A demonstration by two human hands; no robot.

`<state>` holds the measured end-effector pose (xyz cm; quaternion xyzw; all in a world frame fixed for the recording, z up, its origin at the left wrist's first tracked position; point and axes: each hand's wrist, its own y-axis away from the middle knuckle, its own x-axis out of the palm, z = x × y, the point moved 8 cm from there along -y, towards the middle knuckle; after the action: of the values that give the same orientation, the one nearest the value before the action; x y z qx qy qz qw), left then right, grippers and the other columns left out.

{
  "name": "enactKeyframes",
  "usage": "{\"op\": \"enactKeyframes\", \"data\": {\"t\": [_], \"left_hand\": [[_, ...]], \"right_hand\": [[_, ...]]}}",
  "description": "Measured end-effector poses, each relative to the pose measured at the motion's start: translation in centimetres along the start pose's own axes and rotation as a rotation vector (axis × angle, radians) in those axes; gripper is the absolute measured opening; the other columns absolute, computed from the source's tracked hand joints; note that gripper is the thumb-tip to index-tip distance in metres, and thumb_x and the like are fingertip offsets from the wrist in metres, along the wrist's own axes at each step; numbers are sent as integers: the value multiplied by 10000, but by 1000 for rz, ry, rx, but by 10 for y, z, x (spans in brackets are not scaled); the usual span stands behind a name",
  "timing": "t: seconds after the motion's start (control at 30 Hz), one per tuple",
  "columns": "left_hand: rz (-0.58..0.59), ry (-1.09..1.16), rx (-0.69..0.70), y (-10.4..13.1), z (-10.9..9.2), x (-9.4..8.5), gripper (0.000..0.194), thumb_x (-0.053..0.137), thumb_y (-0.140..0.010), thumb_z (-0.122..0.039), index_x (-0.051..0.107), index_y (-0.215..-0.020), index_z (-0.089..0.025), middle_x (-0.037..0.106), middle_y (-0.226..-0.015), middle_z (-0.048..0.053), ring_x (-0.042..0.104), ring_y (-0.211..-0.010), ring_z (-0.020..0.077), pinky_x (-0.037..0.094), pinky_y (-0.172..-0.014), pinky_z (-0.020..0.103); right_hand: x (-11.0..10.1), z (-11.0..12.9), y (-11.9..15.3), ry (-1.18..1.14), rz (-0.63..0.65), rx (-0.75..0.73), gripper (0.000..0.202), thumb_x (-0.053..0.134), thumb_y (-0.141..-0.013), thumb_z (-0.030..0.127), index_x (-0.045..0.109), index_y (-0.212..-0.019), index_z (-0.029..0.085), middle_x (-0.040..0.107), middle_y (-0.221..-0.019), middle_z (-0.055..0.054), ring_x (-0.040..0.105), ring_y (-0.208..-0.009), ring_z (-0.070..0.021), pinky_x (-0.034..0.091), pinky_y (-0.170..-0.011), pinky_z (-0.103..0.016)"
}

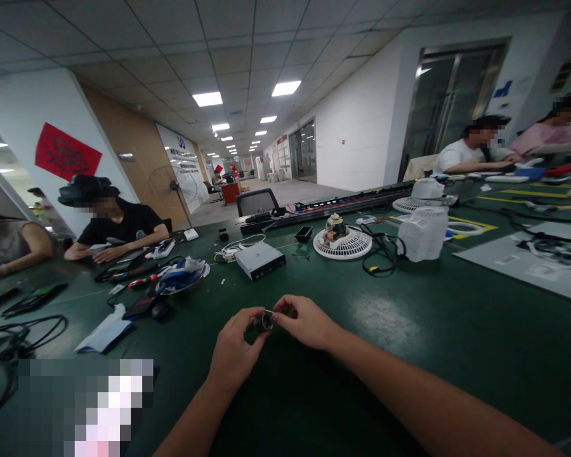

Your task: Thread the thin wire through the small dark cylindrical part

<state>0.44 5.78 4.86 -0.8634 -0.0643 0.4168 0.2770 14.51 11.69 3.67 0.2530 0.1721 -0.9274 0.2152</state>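
My left hand (236, 346) is closed around a small dark cylindrical part (263, 322), with its round end turned up and to the right. My right hand (304, 319) pinches at the upper edge of that part, thumb and forefinger together. A thin light sliver (269, 311) shows at those fingertips, too small to name. Both hands are just above the green table (323, 400), near its front. Beyond them lies a silver optical disc drive (261, 259).
A white fan grille with a motor (342, 241), a white plastic housing (423, 233) and a black cable (383, 257) are at the back right. On the left are a blue-white bundle (183, 274), a folded paper (105, 330) and cables (23, 343). Other people sit around the table.
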Motion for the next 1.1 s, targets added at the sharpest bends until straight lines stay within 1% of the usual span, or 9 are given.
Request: {"op": "enactKeyframes", "data": {"t": [0.1, 0.2, 0.27, 0.37, 0.47, 0.57, 0.73, 0.87, 1.1], "left_hand": [[-62, -36, -145, -1, 15, -6, 336, 680, -773, -185, 577, -1088, -241, 711, -1008, 29, 691, -906, 216, 533, -862, 409], [-57, -47, -263, 0, 26, -8, 302, 691, -757, -212, 573, -1033, -242, 724, -907, 9, 700, -880, 225, 539, -826, 403], [-37, -40, -268, 0, 26, -8, 286, 693, -754, -221, 578, -1015, -242, 725, -885, 5, 699, -885, 221, 537, -826, 390], [7, -25, -191, 1, 19, -4, 272, 693, -763, -246, 595, -1017, -241, 726, -934, 17, 695, -900, 213, 534, -846, 383], [4, -27, -157, 2, 15, -3, 262, 693, -769, -259, 608, -1017, -247, 724, -994, 23, 695, -908, 212, 539, -847, 388], [-10, -13, -161, 1, 15, -4, 262, 690, -771, -242, 611, -1021, -247, 724, -1027, 20, 694, -930, 206, 540, -858, 383], [47, -38, -142, -1, 14, 0, 264, 679, -773, -230, 626, -1032, -244, 724, -1027, 25, 684, -938, 212, 539, -857, 390], [97, -60, -179, 0, 14, 4, 268, 682, -770, -231, 624, -1031, -250, 722, -999, 16, 679, -931, 214, 536, -834, 382], [114, -125, -198, 0, 13, 5, 248, 667, -773, -268, 627, -1017, -246, 719, -990, 17, 677, -916, 219, 529, -805, 375]], "right_hand": [[-20, 12, 2, 328, -91, -108, 172, 589, -848, 237, 687, -987, 209, 698, -878, -28, 611, -751, -155, 432, -664, -275], [-19, 20, 4, 443, -18, -243, 184, 573, -866, 203, 713, -982, 224, 701, -918, -30, 620, -819, -160, 436, -720, -277], [-17, 25, 6, 476, 7, -326, 191, 569, -877, 206, 721, -991, 227, 702, -930, -27, 622, -847, -161, 437, -746, -277], [-13, 30, 9, 533, 17, -385, 209, 553, -892, 219, 723, -1014, 229, 703, -937, -28, 622, -856, -165, 436, -750, -276], [-12, 32, 10, 591, 11, -384, 221, 551, -881, 220, 728, -1014, 228, 701, -933, -37, 622, -856, -174, 432, -738, -279], [-9, 33, 11, 601, 60, -394, 215, 565, -865, 241, 735, -998, 237, 698, -906, -29, 624, -820, -171, 429, -715, -276], [-9, 29, 10, 606, 42, -345, 216, 566, -859, 248, 740, -985, 231, 699, -913, -33, 626, -815, -175, 428, -707, -281], [-4, 29, 10, 593, 103, -346, 219, 567, -850, 256, 743, -981, 240, 700, -922, -32, 626, -804, -171, 431, -708, -278], [-11, 20, 6, 632, 66, -158, 215, 543, -855, 271, 725, -968, 248, 711, -908, -31, 639, -822, -188, 439, -713, -286]]}}
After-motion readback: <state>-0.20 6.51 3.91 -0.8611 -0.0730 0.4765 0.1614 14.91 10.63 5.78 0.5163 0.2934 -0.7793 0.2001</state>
